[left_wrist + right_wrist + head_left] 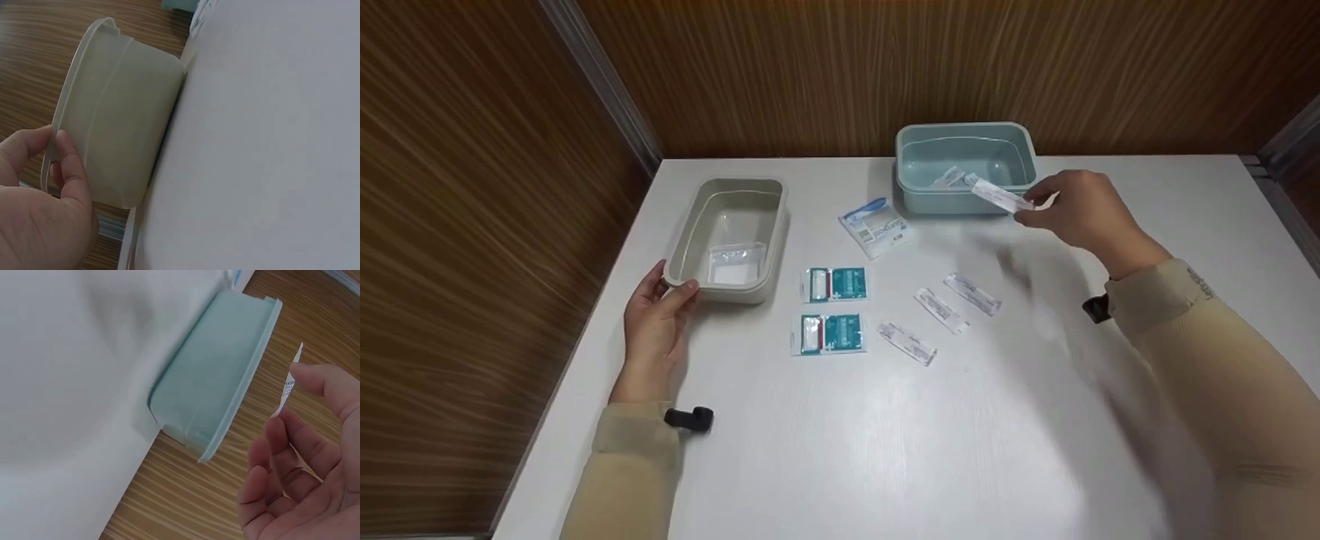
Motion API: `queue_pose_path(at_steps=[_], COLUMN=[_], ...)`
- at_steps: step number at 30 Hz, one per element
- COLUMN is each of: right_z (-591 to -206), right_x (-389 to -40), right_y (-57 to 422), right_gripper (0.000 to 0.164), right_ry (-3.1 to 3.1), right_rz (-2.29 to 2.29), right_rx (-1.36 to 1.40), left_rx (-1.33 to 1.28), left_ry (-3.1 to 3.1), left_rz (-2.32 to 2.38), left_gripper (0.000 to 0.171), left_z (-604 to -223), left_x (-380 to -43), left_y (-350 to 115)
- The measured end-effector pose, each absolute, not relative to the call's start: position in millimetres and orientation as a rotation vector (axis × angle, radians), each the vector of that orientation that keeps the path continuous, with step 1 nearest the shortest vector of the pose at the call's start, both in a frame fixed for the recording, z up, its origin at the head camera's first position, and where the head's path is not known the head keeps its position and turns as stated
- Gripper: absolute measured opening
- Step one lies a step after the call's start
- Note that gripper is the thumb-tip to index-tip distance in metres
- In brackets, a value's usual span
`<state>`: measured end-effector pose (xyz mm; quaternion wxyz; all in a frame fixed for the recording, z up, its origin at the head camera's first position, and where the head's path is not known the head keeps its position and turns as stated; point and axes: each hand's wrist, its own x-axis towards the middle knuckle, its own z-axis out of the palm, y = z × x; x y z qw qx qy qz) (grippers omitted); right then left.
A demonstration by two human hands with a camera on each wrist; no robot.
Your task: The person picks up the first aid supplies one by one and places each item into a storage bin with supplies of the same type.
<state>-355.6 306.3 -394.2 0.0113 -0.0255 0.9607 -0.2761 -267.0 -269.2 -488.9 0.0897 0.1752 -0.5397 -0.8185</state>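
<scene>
My left hand pinches the near-left corner rim of a beige plastic bin, thumb over the rim. A clear-edged white packet lies inside that bin. Between thumb and fingers of my right hand is a small white paper sachet, held above the front rim of a light blue bin. Another white sachet shows inside the blue bin. In the right wrist view the held sachet appears edge-on, beside the blue bin. The left wrist view shows the beige bin's outer wall.
Two teal-and-white packets lie mid-table. Right of them are three narrow white sachets. A white packet with blue edge and "Surgical" print lies between the bins. Wood-grain panels stand behind and left of the white table.
</scene>
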Motion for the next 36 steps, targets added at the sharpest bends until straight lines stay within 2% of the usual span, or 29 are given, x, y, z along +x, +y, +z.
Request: queue_pose_path(at_steps=[12, 20, 26, 36], right_z=[-383, -396, -398, -392], right_x=[-414, -429, -417, -359], right_y=[272, 267, 280, 291], right_gripper=[0.052, 0.058, 0.056, 0.044], right_ry=[2.867, 2.898, 2.945, 3.068], right_rz=[-0.952, -0.935, -0.961, -0.986], right_rx=[0.082, 0.108, 0.083, -0.099], left_rx=[0.563, 0.575, 0.540, 0.562], left_ry=[-1.625, -1.641, -1.695, -1.785], left_rz=[-2.391, -2.385, -2.392, -2.380], left_gripper=[0.076, 0.078, 0.079, 0.082], left_z=[-477, -482, -485, -475], left_x=[-251, -253, -259, -270], left_y=[-285, -279, -270, -265])
